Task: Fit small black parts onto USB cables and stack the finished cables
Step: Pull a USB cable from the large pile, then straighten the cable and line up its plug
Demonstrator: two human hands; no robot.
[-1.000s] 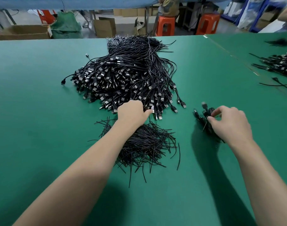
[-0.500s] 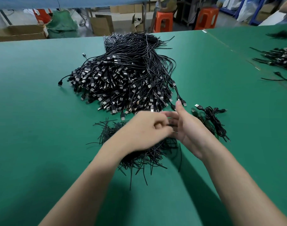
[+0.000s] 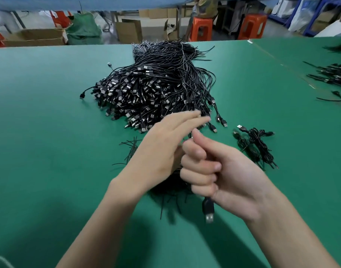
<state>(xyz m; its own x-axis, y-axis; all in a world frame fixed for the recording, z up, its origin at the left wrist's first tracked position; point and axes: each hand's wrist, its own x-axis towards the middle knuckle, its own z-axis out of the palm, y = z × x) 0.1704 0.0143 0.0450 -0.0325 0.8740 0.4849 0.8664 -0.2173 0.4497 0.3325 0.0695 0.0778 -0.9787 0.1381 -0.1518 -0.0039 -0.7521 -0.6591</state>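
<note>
A big heap of black USB cables lies on the green table. My right hand is curled into a fist around one USB cable, whose plug hangs out below the fist. Beside it, my left hand is blurred, its fingers stretched out toward the heap's near edge. I cannot tell whether it pinches the cable's upper end. A loose pile of thin black ties lies under both hands, mostly hidden. A small bundle of coiled cables sits to the right.
More cables lie at the table's far right. Behind the table's far edge stand cardboard boxes, a green sack and two orange stools. A table seam runs diagonally at the right.
My right hand left the small bundle, came to the middle and closed round a cable. My left hand lifted off the heap and now stretches out beside the right fist.
</note>
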